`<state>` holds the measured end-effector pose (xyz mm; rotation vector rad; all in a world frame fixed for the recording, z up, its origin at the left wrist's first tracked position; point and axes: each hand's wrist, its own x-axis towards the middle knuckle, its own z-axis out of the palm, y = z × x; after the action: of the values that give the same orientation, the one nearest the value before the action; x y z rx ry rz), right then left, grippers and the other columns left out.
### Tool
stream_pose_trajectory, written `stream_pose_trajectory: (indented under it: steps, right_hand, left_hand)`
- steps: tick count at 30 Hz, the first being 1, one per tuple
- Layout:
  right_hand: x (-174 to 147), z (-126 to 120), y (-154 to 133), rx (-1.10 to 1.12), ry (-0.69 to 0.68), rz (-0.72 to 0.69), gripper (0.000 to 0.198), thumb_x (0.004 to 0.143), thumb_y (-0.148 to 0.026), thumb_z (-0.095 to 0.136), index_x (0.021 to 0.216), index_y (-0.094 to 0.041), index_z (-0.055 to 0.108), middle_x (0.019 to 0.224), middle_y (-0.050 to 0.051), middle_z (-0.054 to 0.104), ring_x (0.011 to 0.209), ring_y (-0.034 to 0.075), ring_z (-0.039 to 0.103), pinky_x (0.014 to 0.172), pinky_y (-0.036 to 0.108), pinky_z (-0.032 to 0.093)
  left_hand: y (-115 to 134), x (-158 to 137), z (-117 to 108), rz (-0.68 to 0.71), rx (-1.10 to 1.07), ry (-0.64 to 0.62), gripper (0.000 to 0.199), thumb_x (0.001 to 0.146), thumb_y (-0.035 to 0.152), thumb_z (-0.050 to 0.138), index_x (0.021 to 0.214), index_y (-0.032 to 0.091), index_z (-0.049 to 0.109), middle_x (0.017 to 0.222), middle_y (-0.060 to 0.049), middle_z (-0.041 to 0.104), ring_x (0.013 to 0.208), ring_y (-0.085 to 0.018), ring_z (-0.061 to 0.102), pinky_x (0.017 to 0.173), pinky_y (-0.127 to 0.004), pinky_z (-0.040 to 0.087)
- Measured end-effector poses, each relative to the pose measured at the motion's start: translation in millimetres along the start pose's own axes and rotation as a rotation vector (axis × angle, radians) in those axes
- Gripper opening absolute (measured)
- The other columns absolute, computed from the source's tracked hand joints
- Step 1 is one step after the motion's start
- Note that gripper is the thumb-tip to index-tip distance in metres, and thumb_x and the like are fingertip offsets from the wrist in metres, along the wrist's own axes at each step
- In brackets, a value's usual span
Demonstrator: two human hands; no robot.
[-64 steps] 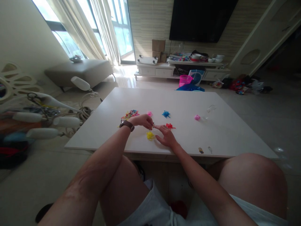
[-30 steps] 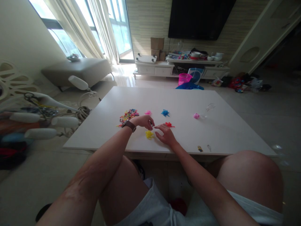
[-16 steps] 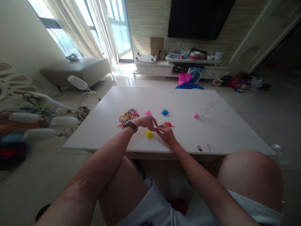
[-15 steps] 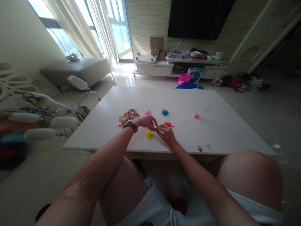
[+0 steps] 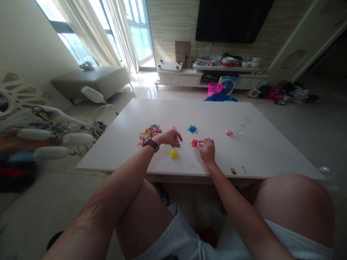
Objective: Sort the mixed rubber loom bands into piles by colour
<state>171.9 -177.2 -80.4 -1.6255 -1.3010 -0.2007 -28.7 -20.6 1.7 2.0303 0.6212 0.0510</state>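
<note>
My left hand point(image 5: 171, 138), with a brown-strapped watch point(image 5: 151, 143) at the wrist, hovers over the table beside the mixed-colour pile point(image 5: 148, 134) of small thin pieces. Its fingers are bent and apart, and some small dark bits point(image 5: 172, 145) show beneath them. My right hand point(image 5: 207, 149) reaches to a little heap of red pieces point(image 5: 194, 143); thumb and fingertips pinch at its right edge, where a bit of red shows. Nearby lie a yellow heap point(image 5: 174, 154), a blue heap point(image 5: 192, 129) and a pink heap point(image 5: 172, 128), partly behind the left hand.
On the right of the white table point(image 5: 151, 108) are a pink item point(image 5: 229, 133) and a clear plastic container point(image 5: 246, 121). A small yellow-and-dark figure point(image 5: 233, 170) and a clear piece point(image 5: 244, 169) lie by the near edge. A lamp point(image 5: 92, 94) stands left.
My hands were together over the table. The right hand has moved right to the red heap, while the left has stayed nearly in place with its fingers now apart.
</note>
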Motion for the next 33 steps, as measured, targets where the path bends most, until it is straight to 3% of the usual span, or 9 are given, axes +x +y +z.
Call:
stream_pose_trajectory:
  steps: [6,12,15,18,22,28,33]
  right_hand:
    - [-1.3,5.0,14.9,-0.020,0.018,-0.008,0.023,0.092,-0.038,0.059,0.080,-0.022,0.070,0.083,0.008,0.060,0.083,0.024,0.053,0.081,0.043,0.051]
    - [-1.1,1.8,2.5,-0.056,-0.046,0.040,0.013,0.091,-0.025,0.057,0.091,-0.022,0.070,0.091,0.009,0.065,0.091,0.027,0.055,0.086,0.047,0.049]
    - [-3.8,-4.8,-9.7,0.000,-0.162,-0.080,0.016,0.091,-0.020,0.055,0.099,-0.021,0.069,0.098,0.009,0.068,0.096,0.027,0.057,0.091,0.046,0.049]
    - [-7.5,-9.4,-20.4,0.025,-0.324,-0.269,0.026,0.091,-0.020,0.056,0.114,-0.023,0.067,0.119,0.007,0.068,0.113,0.027,0.057,0.102,0.048,0.045]
    - [-9.4,-10.1,-25.4,-0.001,-0.496,-0.455,0.045,0.090,-0.022,0.058,0.135,-0.028,0.059,0.148,0.003,0.053,0.132,0.027,0.049,0.115,0.050,0.036]
    - [-10.4,-9.3,-24.0,0.026,-0.557,-0.470,0.060,0.089,-0.023,0.057,0.148,-0.032,0.047,0.149,0.001,0.053,0.136,0.025,0.047,0.116,0.051,0.036]
    - [-6.7,-9.5,-21.3,0.035,-0.488,-0.420,0.050,0.090,-0.024,0.057,0.140,-0.027,0.056,0.143,0.003,0.058,0.131,0.025,0.051,0.114,0.049,0.039]
  left_hand:
    - [-0.2,-0.5,-1.3,0.016,-0.027,0.052,0.037,0.056,0.024,0.090,0.088,0.011,0.074,0.070,-0.008,0.074,0.064,-0.019,0.070,0.053,-0.024,0.049]
    - [1.6,3.4,1.7,0.060,-0.004,0.085,0.034,0.058,0.021,0.088,0.088,0.012,0.074,0.073,-0.008,0.075,0.067,-0.019,0.070,0.057,-0.024,0.051]
    - [0.4,7.0,4.8,0.064,-0.016,0.077,0.034,0.058,0.020,0.087,0.088,0.012,0.073,0.074,-0.008,0.076,0.069,-0.020,0.071,0.057,-0.025,0.051]
    - [-0.2,10.0,6.7,0.070,-0.024,0.069,0.036,0.057,0.021,0.087,0.089,0.012,0.073,0.073,-0.008,0.076,0.068,-0.020,0.071,0.056,-0.025,0.051]
    - [-0.7,11.7,7.2,0.095,-0.017,0.062,0.035,0.059,0.023,0.087,0.090,0.013,0.074,0.072,-0.007,0.075,0.066,-0.019,0.070,0.056,-0.024,0.050]
    - [-3.0,13.4,9.4,0.072,-0.017,0.034,0.034,0.060,0.021,0.085,0.092,0.014,0.074,0.074,-0.007,0.076,0.067,-0.020,0.070,0.054,-0.024,0.050]
    - [4.3,11.3,4.2,0.086,-0.008,0.098,0.031,0.060,0.022,0.085,0.088,0.013,0.075,0.081,-0.009,0.077,0.072,-0.020,0.071,0.060,-0.025,0.052]
